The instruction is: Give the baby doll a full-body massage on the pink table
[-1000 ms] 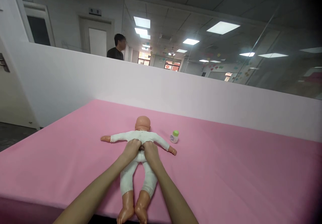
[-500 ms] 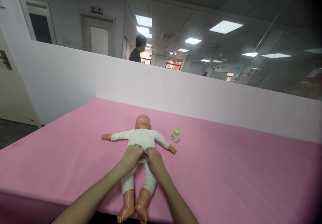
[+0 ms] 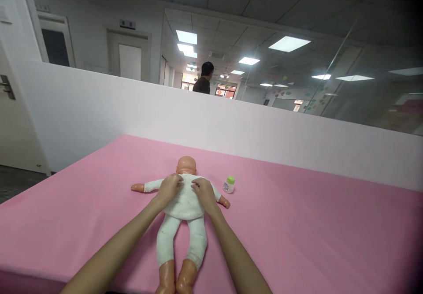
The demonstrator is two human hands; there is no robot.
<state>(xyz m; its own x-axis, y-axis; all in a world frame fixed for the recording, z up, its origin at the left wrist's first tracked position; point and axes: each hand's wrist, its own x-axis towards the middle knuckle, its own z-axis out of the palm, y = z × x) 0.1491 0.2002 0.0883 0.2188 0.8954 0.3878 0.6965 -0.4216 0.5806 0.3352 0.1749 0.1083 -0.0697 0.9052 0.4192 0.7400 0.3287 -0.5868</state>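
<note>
A baby doll (image 3: 185, 203) in a white suit lies stretched out with its arms spread and its legs toward me. Its bald head shows no face from here, so it seems to lie on its front. My left hand (image 3: 171, 188) rests on the doll's upper back at the left, fingers bent and thumb toward the middle. Opposite it, my right hand (image 3: 204, 191) touches the upper back near the other shoulder, its bent fingers slightly apart. A strip of white cloth shows between the two hands, and neither grips anything.
Beside the doll's right-hand arm stands a small jar (image 3: 229, 184) with a green lid. Pink cloth (image 3: 297, 223) covers the table. A white low wall (image 3: 211, 117) with glass above runs behind it. Beyond the glass is a person (image 3: 203, 80). A door (image 3: 15, 122) is at far left.
Both my hands have moved up the doll from its lower back to its upper back and spread apart, their fingers less tightly curled. The person behind the glass has shifted right.
</note>
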